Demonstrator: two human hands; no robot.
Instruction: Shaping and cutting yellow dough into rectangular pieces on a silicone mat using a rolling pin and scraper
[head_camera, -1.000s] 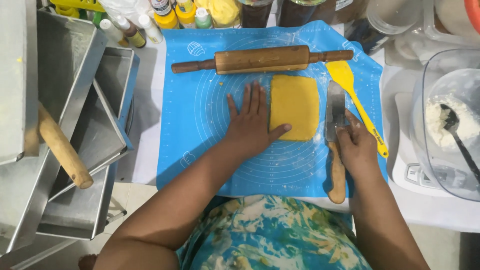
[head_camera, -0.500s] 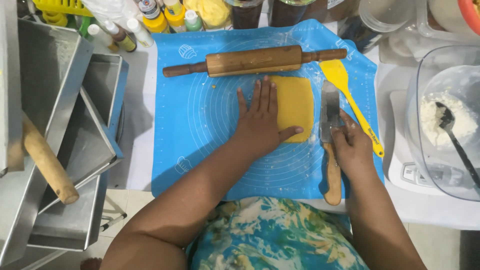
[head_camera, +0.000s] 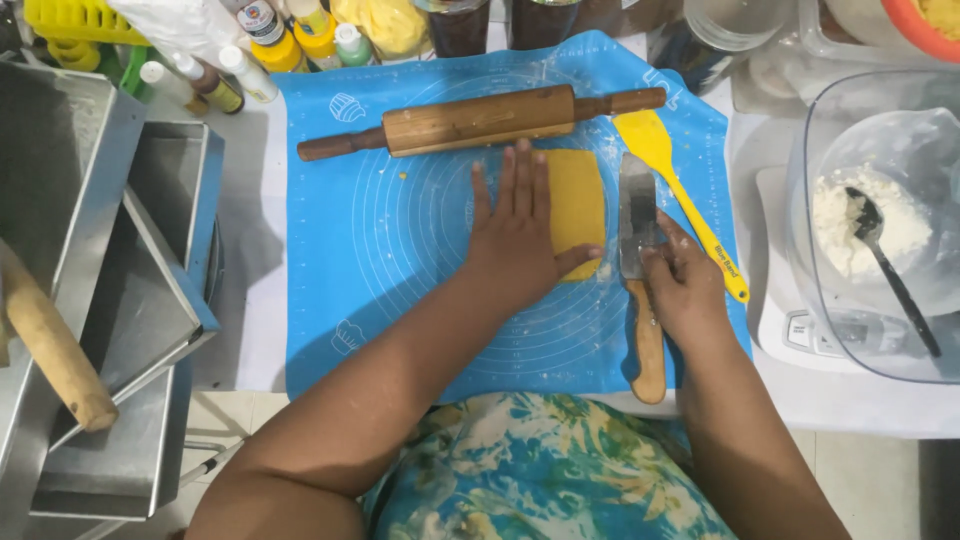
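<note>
A flat rectangle of yellow dough (head_camera: 578, 205) lies on a blue silicone baking mat (head_camera: 380, 250). My left hand (head_camera: 520, 232) rests flat on the dough's left part, fingers spread and pointing away, thumb along its near edge. My right hand (head_camera: 682, 278) holds a knife with a wide metal blade (head_camera: 636, 215) and a wooden handle (head_camera: 650, 345), the blade lying just right of the dough. A wooden rolling pin (head_camera: 480, 120) lies across the mat beyond the dough. A yellow spatula (head_camera: 675, 190) lies to the right of the knife.
Stacked metal baking tins (head_camera: 110, 300) and a second wooden handle (head_camera: 55, 345) fill the left side. Small bottles (head_camera: 270, 40) and jars line the far edge. At right, a clear bowl (head_camera: 880, 210) with flour and a black spoon sits on a white scale.
My left hand has slid right and further onto the dough, covering more of it. My right hand stays on the knife beside the dough. The view has shifted slightly.
</note>
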